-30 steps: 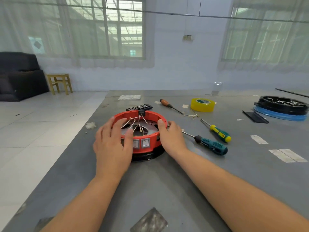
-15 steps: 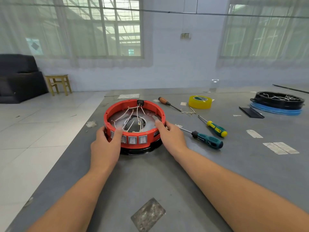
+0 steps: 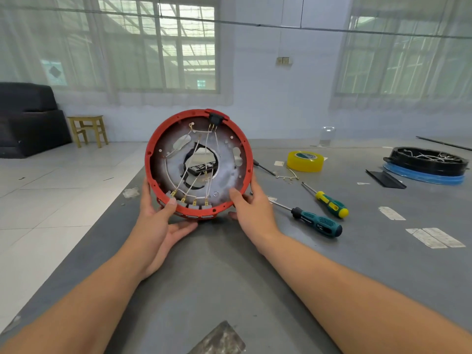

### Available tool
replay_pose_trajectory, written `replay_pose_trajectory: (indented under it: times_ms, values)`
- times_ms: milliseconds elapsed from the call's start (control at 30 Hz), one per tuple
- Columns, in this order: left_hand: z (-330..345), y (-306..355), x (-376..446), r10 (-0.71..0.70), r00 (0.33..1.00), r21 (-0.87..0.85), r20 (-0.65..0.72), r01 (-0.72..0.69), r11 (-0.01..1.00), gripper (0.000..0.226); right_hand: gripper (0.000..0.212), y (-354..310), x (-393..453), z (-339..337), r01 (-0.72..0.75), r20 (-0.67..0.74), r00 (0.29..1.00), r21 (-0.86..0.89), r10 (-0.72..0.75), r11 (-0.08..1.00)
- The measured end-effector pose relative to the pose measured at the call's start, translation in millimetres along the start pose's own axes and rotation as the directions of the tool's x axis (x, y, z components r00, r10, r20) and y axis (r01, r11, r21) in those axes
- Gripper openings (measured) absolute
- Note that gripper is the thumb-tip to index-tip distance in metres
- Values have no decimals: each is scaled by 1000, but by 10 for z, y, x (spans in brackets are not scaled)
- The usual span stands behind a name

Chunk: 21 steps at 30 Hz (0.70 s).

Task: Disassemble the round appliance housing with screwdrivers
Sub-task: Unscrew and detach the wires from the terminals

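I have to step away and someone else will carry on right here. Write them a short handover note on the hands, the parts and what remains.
Left hand: holds the red housing ring at its lower left rim, thumb inside.
Right hand: holds its lower right rim.
The ring is tipped up on edge, inside facing you, white wires still attached to its terminals.
Teal screwdriver and yellow-green screwdriver lie on the table to the right; a third lies behind the ring.
Done: ring is off the table.
Left: judging by the wires, free the wiring and plate.

Both hands, left hand (image 3: 159, 223) and right hand (image 3: 251, 210), hold the red housing (image 3: 198, 164) tilted up above the grey table (image 3: 255, 290), with 2 screwdrivers (image 3: 318, 222) lying beside the right one.
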<state>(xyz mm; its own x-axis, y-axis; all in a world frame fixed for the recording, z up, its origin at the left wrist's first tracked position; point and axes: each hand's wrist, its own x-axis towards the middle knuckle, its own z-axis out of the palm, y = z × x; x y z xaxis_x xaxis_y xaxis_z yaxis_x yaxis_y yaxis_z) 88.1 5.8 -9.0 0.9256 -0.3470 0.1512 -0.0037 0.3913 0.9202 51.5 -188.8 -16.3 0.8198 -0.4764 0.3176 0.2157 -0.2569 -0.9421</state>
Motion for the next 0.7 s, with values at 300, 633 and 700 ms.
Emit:
replay_pose_trajectory:
  times_ms: [300, 633, 700]
  values:
    - [-14, -98, 281, -215, 967, -241, -135, 178, 954, 47, 73, 57, 161, 91, 72, 13, 997, 141, -75, 987]
    - [-131, -13, 131, -260, 965, -167, -16, 254, 953, 35, 58, 73, 181, 39, 52, 10, 998, 195, -55, 979]
    - [-125, 1, 103, -293, 956, -183, -23, 284, 941, 30, 57, 62, 151, 26, 52, 32, 998, 201, -60, 978]
